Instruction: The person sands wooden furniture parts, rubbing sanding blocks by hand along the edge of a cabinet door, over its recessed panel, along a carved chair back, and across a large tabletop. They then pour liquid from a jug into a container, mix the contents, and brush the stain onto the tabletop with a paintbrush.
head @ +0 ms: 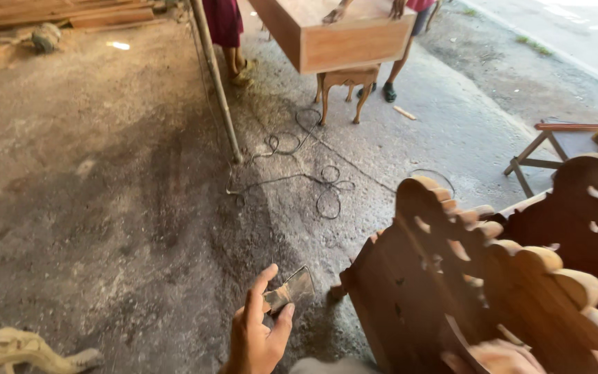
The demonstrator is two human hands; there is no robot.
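Left hand [257, 339] at six o'clock, raised palm-in, fingers [260, 291] pinched together on a folded grey sheet of sandpaper [289, 291], just left of carved brown wooden panel [451, 291].

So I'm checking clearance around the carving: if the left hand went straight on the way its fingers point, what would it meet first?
The left hand holds a small grey sheet, pointing up-right. The way looks free over bare floor; the tangled cable probably comes first, though depth is unclear.

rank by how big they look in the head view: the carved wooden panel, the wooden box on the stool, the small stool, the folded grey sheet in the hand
1. carved wooden panel, though nearness to the camera inflates it
2. wooden box
3. small stool
4. folded grey sheet, pinched in the left hand
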